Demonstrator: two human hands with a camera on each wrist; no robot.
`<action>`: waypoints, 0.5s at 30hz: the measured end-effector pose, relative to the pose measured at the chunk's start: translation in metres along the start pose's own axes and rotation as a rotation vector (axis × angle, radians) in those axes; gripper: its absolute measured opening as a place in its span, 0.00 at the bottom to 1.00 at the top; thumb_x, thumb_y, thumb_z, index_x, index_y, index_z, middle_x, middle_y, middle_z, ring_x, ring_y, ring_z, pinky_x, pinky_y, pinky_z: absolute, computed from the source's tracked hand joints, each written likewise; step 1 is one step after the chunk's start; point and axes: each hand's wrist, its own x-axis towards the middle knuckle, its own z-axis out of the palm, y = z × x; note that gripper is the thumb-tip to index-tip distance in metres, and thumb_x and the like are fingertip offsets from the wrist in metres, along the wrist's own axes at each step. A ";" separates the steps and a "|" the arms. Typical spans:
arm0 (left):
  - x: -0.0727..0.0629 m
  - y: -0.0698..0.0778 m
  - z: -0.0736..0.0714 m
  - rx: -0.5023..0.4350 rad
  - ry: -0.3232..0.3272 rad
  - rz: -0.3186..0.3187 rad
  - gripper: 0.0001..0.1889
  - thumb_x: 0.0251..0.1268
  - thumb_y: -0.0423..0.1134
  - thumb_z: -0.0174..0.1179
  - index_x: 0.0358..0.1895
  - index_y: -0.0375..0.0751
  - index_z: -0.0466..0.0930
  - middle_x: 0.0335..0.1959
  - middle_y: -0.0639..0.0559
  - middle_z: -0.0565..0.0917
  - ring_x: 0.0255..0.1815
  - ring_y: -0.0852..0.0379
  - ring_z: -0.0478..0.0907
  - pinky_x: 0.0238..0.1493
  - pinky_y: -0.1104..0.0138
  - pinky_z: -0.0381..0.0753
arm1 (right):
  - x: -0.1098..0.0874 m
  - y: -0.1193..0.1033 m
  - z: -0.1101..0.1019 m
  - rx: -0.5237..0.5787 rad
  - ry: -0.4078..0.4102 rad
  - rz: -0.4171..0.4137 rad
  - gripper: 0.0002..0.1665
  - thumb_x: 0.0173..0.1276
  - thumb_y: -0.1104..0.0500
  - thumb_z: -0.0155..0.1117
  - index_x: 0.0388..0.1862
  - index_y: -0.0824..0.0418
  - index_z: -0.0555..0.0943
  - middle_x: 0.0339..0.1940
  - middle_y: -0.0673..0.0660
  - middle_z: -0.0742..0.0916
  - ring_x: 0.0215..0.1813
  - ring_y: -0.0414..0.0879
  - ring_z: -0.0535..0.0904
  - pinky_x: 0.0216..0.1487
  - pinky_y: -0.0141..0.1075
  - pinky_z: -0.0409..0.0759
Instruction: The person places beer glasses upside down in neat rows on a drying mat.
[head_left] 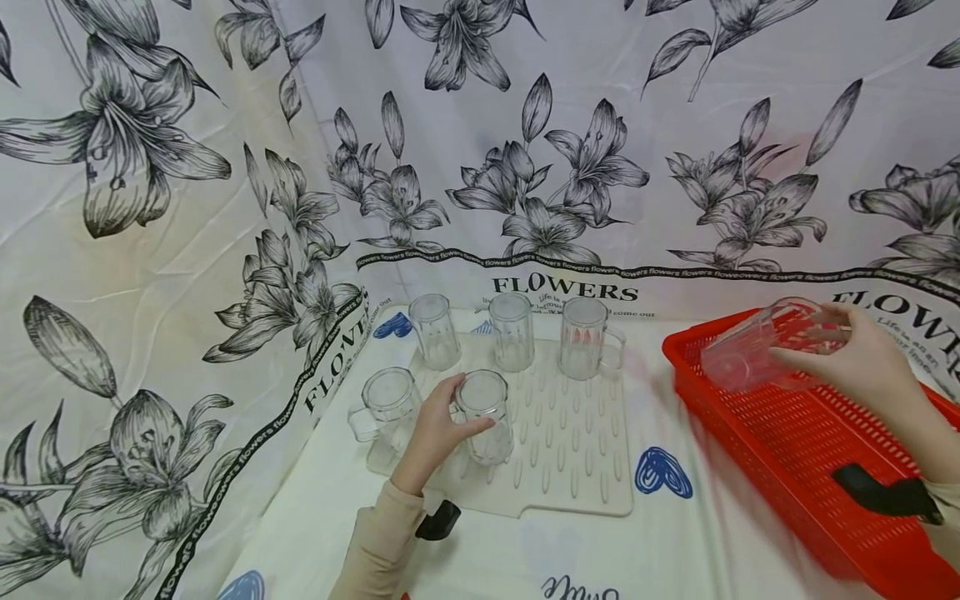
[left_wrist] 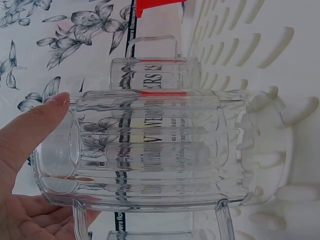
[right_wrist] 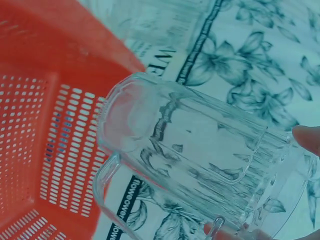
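My left hand (head_left: pixel 438 427) grips a clear glass mug (head_left: pixel 489 437) near its upper end, thumb on one side and fingers on the other. This mug stands upside down on a cream draining mat (head_left: pixel 573 467); its handle shows in the left wrist view. At the right, my right hand (head_left: pixel 873 358) holds another clear glass mug (right_wrist: pixel 200 155) around one end. That mug is tilted above the far end of a red perforated basket (head_left: pixel 757 450), its handle visible in the right wrist view.
Beside the left hand stands a handled glass mug (head_left: pixel 393 408). Along the mat's back edge are a left mug (head_left: pixel 435 333), a middle mug (head_left: pixel 512 333) and a right mug (head_left: pixel 582 337). A flower-printed curtain (head_left: pixel 555 167) hangs behind the white tablecloth (head_left: pixel 300 525).
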 end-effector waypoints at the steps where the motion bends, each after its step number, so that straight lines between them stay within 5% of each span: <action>1: 0.000 0.000 0.000 -0.002 -0.001 0.001 0.39 0.41 0.41 0.72 0.57 0.26 0.65 0.52 0.37 0.71 0.49 0.45 0.70 0.48 0.55 0.71 | -0.001 0.002 -0.001 0.010 0.006 0.006 0.59 0.51 0.43 0.68 0.68 0.71 0.46 0.53 0.74 0.67 0.49 0.67 0.64 0.30 0.45 0.74; 4: 0.001 -0.001 0.001 -0.005 -0.001 -0.001 0.39 0.41 0.42 0.72 0.57 0.27 0.65 0.52 0.37 0.72 0.48 0.45 0.70 0.47 0.55 0.72 | -0.006 0.002 -0.003 0.042 0.022 0.017 0.58 0.51 0.44 0.68 0.69 0.67 0.46 0.53 0.71 0.68 0.49 0.62 0.66 0.32 0.46 0.74; 7: 0.001 -0.001 0.002 -0.007 0.003 -0.001 0.39 0.41 0.41 0.72 0.57 0.27 0.65 0.52 0.37 0.71 0.49 0.45 0.70 0.48 0.55 0.72 | -0.017 -0.006 -0.005 0.083 0.031 -0.001 0.53 0.53 0.47 0.68 0.68 0.62 0.50 0.52 0.62 0.69 0.47 0.47 0.69 0.31 0.34 0.73; 12: 0.000 -0.002 0.001 0.000 0.009 0.004 0.39 0.40 0.41 0.72 0.57 0.27 0.65 0.53 0.37 0.71 0.49 0.45 0.70 0.47 0.55 0.72 | -0.040 -0.023 -0.004 0.323 -0.054 -0.047 0.35 0.60 0.59 0.63 0.62 0.51 0.57 0.50 0.49 0.67 0.44 0.27 0.68 0.32 0.21 0.69; 15: -0.001 -0.002 0.000 0.012 0.003 -0.013 0.40 0.40 0.41 0.72 0.58 0.27 0.65 0.54 0.37 0.71 0.51 0.45 0.69 0.49 0.55 0.71 | -0.051 -0.028 0.001 0.456 -0.119 -0.072 0.28 0.64 0.64 0.57 0.56 0.42 0.58 0.49 0.42 0.67 0.43 0.21 0.67 0.42 0.21 0.67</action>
